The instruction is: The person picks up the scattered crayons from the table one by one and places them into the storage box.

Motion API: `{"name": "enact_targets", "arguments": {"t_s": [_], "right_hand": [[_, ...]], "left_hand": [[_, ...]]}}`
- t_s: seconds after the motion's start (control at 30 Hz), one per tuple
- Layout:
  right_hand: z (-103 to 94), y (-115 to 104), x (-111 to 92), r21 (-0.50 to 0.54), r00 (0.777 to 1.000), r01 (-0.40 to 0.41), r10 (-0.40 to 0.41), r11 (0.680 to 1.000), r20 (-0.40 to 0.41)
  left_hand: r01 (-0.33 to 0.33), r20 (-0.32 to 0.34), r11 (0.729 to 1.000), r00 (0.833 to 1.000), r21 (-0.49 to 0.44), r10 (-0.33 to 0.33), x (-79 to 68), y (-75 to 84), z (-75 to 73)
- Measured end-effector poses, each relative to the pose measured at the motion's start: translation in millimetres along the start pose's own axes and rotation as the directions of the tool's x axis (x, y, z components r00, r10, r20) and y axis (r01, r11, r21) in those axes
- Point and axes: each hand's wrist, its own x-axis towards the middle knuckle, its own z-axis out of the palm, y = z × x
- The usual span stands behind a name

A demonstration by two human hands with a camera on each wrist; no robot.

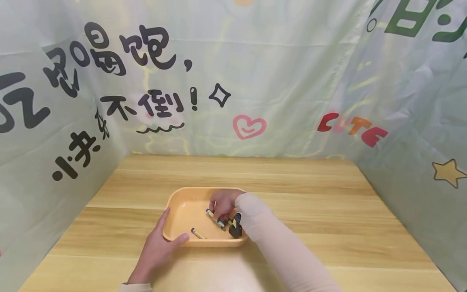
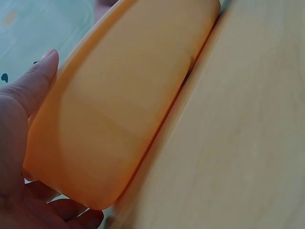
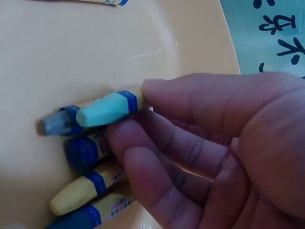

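An orange tray (image 1: 182, 217) stands on the wooden table. My left hand (image 1: 156, 248) grips its left end, thumb over the near rim; in the left wrist view the fingers curl around the corner of the tray wall (image 2: 114, 109). Inside the tray, my right hand (image 1: 224, 202) pinches a mint-green crayon (image 3: 102, 110) between thumb and fingers. Beneath and beside it lie a grey crayon (image 3: 55, 123), a blue-ended crayon (image 3: 83, 153), a yellow crayon (image 3: 78, 193) and a dark blue crayon (image 3: 78, 219), partly hidden by the fingers. Another crayon (image 1: 198, 233) lies apart by the near wall.
A black object with a yellow label (image 1: 236, 226) shows beside the right wrist. The table (image 1: 313, 227) extends around the tray. Printed cloth walls (image 1: 292, 81) enclose its back and both sides.
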Motion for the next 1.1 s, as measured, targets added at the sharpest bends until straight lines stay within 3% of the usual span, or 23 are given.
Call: {"name": "enact_targets", "arguments": {"t_s": [0.33, 0.63, 0.73, 0.97, 1.1], "right_hand": [[4.4, 1, 4, 0.036, 1.0, 0.001, -0.001, 0.999, -0.007], [1.5, 3, 4, 0.023, 0.999, 0.048, -0.048, 0.999, -0.012], [-3.2, 4, 2, 0.004, 0.998, 0.056, -0.056, 0.998, -0.04], [-25.2, 10, -9, 0.14, 0.99, 0.115, -0.101, 0.984, -0.099], [-38.8, 18, -21, 0.133, 0.983, 0.136, -0.116, 0.982, -0.145]], "left_hand": [[0.0, 0.004, 1.0, 1.0, 0.012, 0.0, 0.1, -0.5, 0.5], [0.001, -0.002, 1.0, 1.0, 0.011, -0.001, -0.9, -0.1, -0.9], [0.002, -0.004, 1.0, 1.0, 0.012, -0.002, -1.0, -0.1, -1.2], [-0.006, -0.009, 1.0, 1.0, -0.003, 0.006, 0.9, 0.2, -1.7], [-0.018, -0.018, 1.0, 1.0, -0.005, 0.018, 0.4, -0.2, -1.5]]}}
